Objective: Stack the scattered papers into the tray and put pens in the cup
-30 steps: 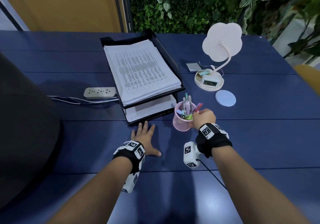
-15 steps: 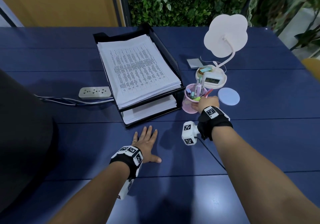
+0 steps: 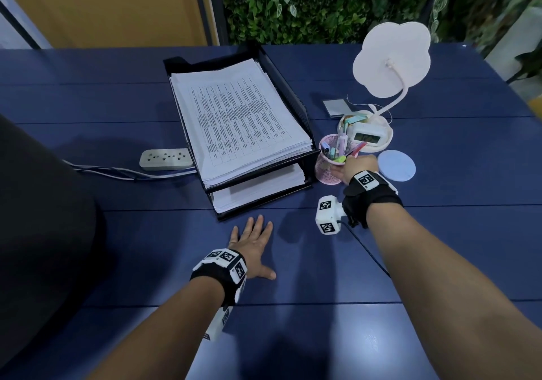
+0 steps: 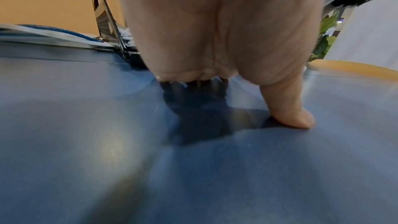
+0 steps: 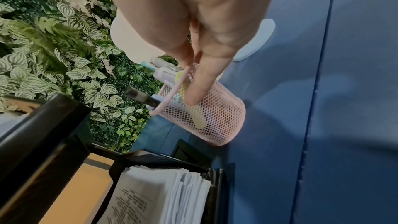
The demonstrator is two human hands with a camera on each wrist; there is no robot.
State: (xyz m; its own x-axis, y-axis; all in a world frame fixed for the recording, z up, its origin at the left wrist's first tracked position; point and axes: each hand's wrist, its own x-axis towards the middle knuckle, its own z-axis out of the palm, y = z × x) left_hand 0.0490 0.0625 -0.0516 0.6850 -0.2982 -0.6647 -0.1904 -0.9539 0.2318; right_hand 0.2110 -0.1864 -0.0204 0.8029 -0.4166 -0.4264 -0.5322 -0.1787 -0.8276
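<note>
Desk — dark blue, planked, carrying every item below.

Tray — black, two tiers, at 12 o'clock from the left hand, angled on the desk. Papers: a thick printed stack in the upper tier, a second white stack in the lower tier.

Lamp — white, flower-shaped head on a curved neck, at 1 o'clock from the cup; its round base holds a small clock and oddments.

Power strip — grey, at 9 o'clock from the tray, cables trailing leftward.

Cup — pink mesh, upright on the desk, just beside the tray's near right corner and touching the right hand. Pens stand inside it, pastel barrels poking above the rim.

Coaster — pale blue disc, at 3 o'clock from the cup, just beyond the right hand.

Small grey card — flat on the desk at 12 o'clock from the cup.

Right hand — at the cup's rim. In the right wrist view the thumb lies along the outside of the mesh and the fingers seem to reach over the rim, pinching it, though their tips are hidden.

Left hand — flat on the desk at 6 o'clock from the tray, fingers straight and spread, thumb out to the side, holding nothing.
</note>
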